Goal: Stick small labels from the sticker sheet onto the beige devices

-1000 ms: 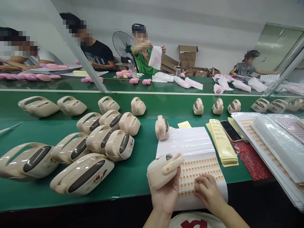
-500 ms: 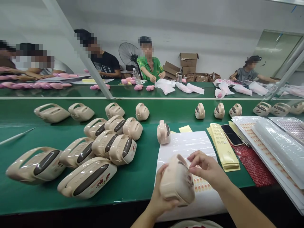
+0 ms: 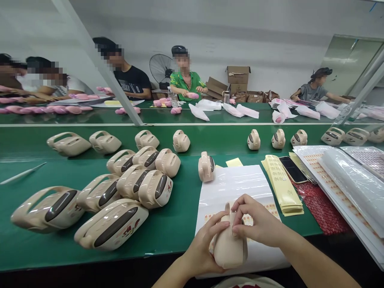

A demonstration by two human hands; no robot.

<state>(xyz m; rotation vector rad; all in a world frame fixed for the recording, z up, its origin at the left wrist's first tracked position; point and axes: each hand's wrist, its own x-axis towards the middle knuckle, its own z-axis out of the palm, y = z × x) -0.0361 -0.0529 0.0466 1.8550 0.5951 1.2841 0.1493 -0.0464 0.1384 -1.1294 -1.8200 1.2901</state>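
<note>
A cream plastic housing [image 3: 229, 250] is held over a white sticker sheet [image 3: 240, 180] near the front edge, its plain side facing me and its handle at the top. My left hand [image 3: 207, 240] is wrapped round its left side, with fingers across its upper part. Against the top right, by the handle, are the bent fingers of my right hand [image 3: 255, 220]; whether they pinch anything small cannot be made out. One similar housing [image 3: 206, 167] stands just behind the sheet's left corner.
Several cream housings [image 3: 111, 224] cluster at the left. More stand along the green ledge [image 3: 216, 138]. Right of the sheet lie yellow sticker strips [image 3: 282, 186], a phone [image 3: 293, 170], red bubble wrap [image 3: 324, 208] and stacked sheets [image 3: 345, 192]. People sit across the bench.
The held housing has turned so its plain side faces me. My right hand has moved left and down onto its top. Across the bench, a person in green now holds a pink item.
</note>
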